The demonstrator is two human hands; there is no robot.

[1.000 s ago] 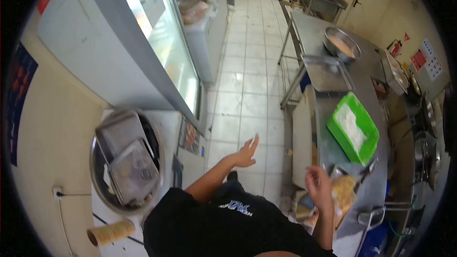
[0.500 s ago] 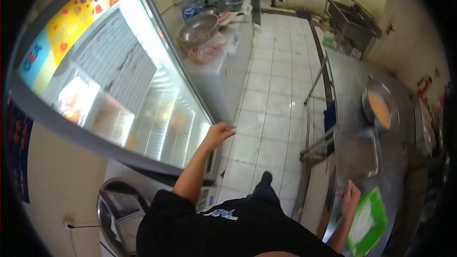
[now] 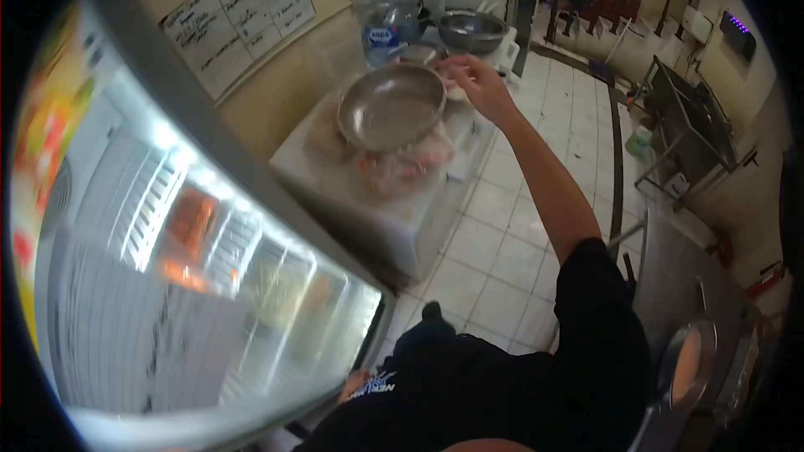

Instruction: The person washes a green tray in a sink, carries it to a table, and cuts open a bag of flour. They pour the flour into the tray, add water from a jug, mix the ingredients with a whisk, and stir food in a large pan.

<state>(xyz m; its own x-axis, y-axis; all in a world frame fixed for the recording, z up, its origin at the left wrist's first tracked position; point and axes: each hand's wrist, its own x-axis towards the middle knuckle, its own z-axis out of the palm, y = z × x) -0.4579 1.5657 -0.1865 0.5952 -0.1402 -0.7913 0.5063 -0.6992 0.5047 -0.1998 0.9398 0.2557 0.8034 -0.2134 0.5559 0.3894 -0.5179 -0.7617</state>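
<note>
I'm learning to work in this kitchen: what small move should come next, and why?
Probably secure a grip on the pan: the right hand is beside its rim, contact unclear, and it looks perched on a plastic bag.

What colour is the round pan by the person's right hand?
The pan is silvery grey; it shows best in the head camera's view.

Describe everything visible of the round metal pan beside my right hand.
The pan is round and shallow, with a thin rim and a dull grey, mottled, metallic-looking inside. It is tilted, its open side facing the camera. It sits over a clear plastic bag on the white countertop. Your right hand is at its rim; whether it grips a handle is unclear.
</note>
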